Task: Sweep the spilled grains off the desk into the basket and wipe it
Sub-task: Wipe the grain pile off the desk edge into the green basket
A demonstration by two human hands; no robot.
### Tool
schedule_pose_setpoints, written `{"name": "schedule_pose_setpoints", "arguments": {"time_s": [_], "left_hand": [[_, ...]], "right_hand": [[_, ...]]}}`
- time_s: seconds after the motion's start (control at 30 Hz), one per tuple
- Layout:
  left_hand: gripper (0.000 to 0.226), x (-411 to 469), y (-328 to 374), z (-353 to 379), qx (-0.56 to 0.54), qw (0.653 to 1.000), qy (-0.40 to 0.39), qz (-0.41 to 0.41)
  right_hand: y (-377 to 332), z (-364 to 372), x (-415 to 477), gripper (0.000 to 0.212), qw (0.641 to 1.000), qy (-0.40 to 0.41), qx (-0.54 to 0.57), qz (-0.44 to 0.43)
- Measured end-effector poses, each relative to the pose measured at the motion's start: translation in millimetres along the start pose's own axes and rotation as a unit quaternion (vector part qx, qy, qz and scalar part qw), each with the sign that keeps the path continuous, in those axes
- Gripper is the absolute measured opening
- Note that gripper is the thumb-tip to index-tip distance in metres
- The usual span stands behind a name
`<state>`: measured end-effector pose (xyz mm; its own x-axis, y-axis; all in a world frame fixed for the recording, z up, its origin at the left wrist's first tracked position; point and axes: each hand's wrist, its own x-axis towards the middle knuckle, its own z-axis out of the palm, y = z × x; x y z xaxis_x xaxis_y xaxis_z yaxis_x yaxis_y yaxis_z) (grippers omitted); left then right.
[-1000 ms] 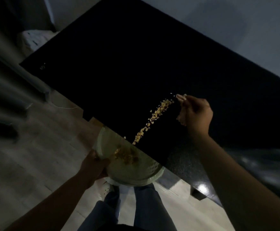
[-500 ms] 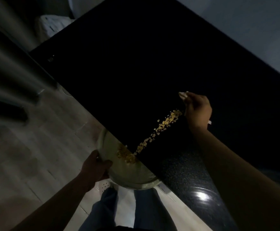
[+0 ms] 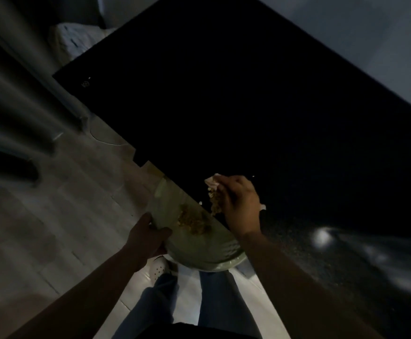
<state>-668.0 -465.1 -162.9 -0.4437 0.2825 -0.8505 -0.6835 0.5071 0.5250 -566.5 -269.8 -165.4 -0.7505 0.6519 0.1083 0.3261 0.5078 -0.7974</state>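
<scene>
Grains point(image 3: 215, 204) neared basket point(image 3: 208, 252); right hand point(image 3: 241, 204) grips cloth point(image 3: 211, 181).

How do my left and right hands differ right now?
The left hand grips the basket below the desk edge; the right hand holds a pale cloth on the desk. The left hand touches no grains; the right hand is against a heap of them. Both grip something.

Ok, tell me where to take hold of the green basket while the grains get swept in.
Take the basket by its left rim, coming from the floor side, as the left hand does now. Its far edge sits under the desk edge, and the right hand with the cloth works over the right side, so the left is the free grip.
</scene>
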Motion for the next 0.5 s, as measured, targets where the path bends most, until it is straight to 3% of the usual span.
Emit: {"name": "schedule_pose_setpoints", "arguments": {"time_s": [0.33,0.5], "left_hand": [[0.045,-13.2,-10.5,-31.2,0.015,0.999,-0.02,0.023],[0.04,-16.3,-13.6,-31.8,0.003,1.0,-0.014,0.023]], "right_hand": [[-46.5,33.5,-62.6,0.024,0.998,-0.056,-0.01,0.018],[-63.8,-5.4,-56.1,0.027,0.99,0.095,0.062,0.079]]}}
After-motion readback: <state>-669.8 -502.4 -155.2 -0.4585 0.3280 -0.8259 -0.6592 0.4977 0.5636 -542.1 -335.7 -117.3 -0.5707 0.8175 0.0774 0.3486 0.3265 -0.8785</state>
